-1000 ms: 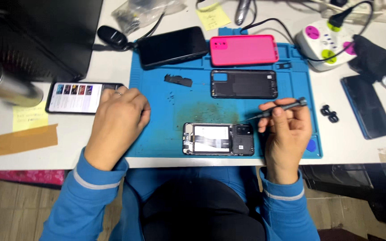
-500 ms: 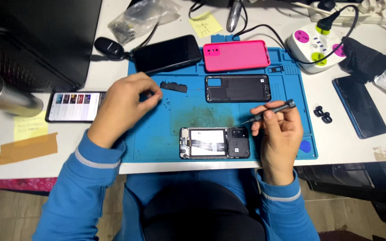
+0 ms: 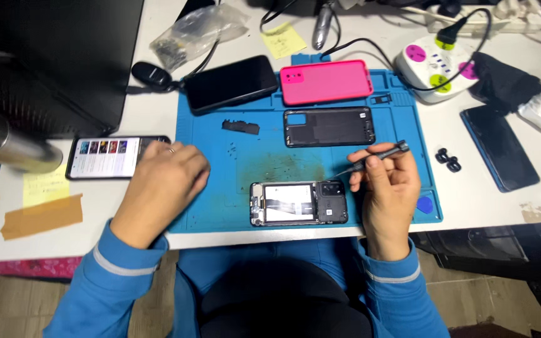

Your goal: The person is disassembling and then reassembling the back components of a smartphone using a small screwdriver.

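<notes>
Two parts, a black back cover (image 3: 329,126) and small bracket (image 3: 240,127), are already laid above the opened phone (image 3: 298,203), beside which a screwdriver (image 3: 377,156) is pinched by the right hand (image 3: 388,188), while the left hand (image 3: 161,188) is rested loosely curled, holding nothing.

Bright, even overhead light, soft shadows, slight motion blur, mild wide-angle edge distortion.
</notes>
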